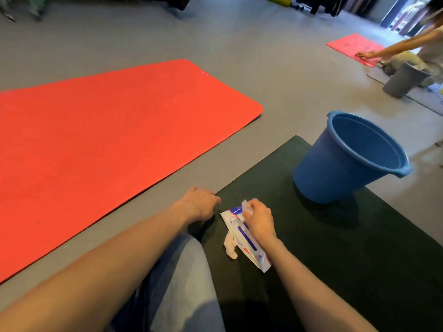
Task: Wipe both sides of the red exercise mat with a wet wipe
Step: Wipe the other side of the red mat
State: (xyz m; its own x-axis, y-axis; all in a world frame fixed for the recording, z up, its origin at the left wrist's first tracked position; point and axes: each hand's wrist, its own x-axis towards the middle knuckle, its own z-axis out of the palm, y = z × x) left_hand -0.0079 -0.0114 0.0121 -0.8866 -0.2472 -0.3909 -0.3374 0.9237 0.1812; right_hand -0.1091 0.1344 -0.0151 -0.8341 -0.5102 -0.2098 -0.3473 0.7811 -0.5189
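Note:
The red exercise mat [107, 140] lies flat on the grey floor, filling the left half of the view. A white and blue pack of wet wipes [247, 245] lies on a dark green mat [347, 259] in front of me. My right hand [257, 219] is on the pack's top end and pinches a small white flap or wipe there. A crumpled used wipe [230, 248] lies against the pack's left side. My left hand [199, 203] rests knuckles-up on the floor at the dark mat's edge, fingers curled under, holding nothing.
A blue bucket [347, 161] stands on the dark mat at the right. Far right, another person [407, 46] reaches onto a second red mat [354, 45] beside a grey bucket [402, 80]. My jeans-clad knee [182, 271] is between my arms.

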